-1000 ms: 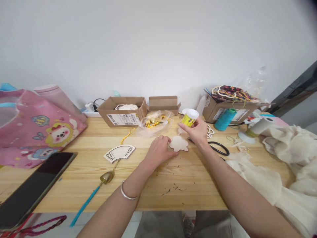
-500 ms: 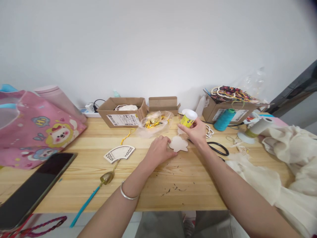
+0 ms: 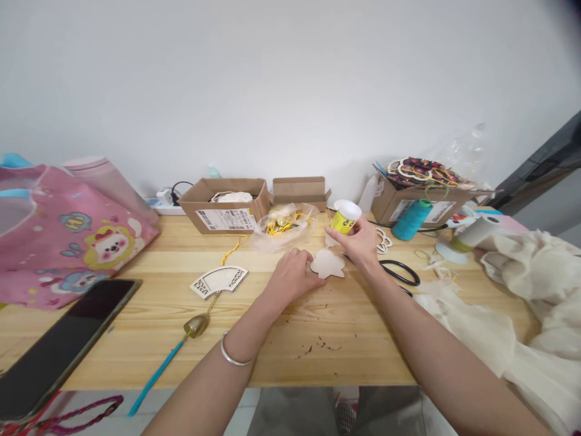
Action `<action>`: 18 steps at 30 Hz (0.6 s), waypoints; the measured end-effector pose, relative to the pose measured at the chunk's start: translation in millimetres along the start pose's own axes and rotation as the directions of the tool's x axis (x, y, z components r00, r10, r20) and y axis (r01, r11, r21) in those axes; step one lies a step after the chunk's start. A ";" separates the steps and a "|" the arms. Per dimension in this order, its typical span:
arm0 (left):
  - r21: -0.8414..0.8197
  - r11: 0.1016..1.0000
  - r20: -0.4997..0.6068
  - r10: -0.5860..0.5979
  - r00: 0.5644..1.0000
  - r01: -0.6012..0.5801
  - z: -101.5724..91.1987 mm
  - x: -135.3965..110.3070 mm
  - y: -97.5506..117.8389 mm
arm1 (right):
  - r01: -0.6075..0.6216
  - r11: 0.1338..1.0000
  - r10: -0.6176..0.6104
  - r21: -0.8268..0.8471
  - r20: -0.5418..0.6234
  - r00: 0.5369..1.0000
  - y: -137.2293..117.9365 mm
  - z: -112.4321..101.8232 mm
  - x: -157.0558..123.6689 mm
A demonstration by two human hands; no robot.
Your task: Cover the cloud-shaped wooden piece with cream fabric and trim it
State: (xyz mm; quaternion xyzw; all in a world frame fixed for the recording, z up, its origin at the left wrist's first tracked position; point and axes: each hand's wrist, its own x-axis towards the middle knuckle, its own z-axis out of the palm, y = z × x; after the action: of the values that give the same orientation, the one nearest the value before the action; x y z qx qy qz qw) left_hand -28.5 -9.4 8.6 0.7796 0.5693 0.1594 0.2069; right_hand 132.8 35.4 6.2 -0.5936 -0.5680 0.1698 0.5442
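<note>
My right hand (image 3: 361, 243) is closed around a small yellow glue stick (image 3: 345, 217) with a white end, held upright just above the table. Below it lies a pale, flat, cloud-shaped wooden piece (image 3: 327, 263) on the wooden table (image 3: 290, 339). My left hand (image 3: 292, 274) rests on the table with curled fingers pressed against the left edge of that piece. A silver bracelet sits on my left wrist.
A fan-shaped wooden cutout (image 3: 219, 279) with a yellow cord lies to the left. Cardboard boxes (image 3: 224, 203) and a plastic bag of yellow cords (image 3: 282, 224) line the back. Black scissors (image 3: 400, 271), a teal thread spool (image 3: 411, 219) and white cloth (image 3: 521, 303) sit right; a phone (image 3: 63, 345) and pink bag (image 3: 68, 236) left.
My right hand has drifted slightly left and down with the glue stick. My left hand has stayed on the wooden piece.
</note>
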 end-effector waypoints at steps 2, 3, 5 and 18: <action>-0.007 1.000 -0.002 -0.002 1.000 0.002 0.1 -0.1 -0.1 | 0.001 1.000 -0.001 0.002 -0.011 1.000 -0.3 -0.2 0.1; -0.011 1.000 -0.006 0.000 1.000 0.000 0.4 -0.2 -0.5 | 0.006 1.000 -0.006 0.004 -0.021 1.000 -0.4 -0.4 0.2; -0.019 1.000 -0.017 0.003 1.000 -0.004 1.3 -0.3 -1.6 | 0.019 1.000 -0.019 0.013 -0.038 0.999 -0.7 -0.8 0.5; -0.006 1.000 -0.018 0.008 1.000 -0.008 0.8 -0.2 -1.1 | 0.014 0.999 -0.014 0.049 -0.009 1.000 -3.5 0.5 -1.5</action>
State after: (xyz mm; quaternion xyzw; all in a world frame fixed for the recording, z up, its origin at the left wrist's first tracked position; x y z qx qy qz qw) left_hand -29.1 -9.3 7.3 0.7798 0.5675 0.1688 0.2033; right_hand 130.2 33.5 8.3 -0.5769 -0.5655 0.1772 0.5621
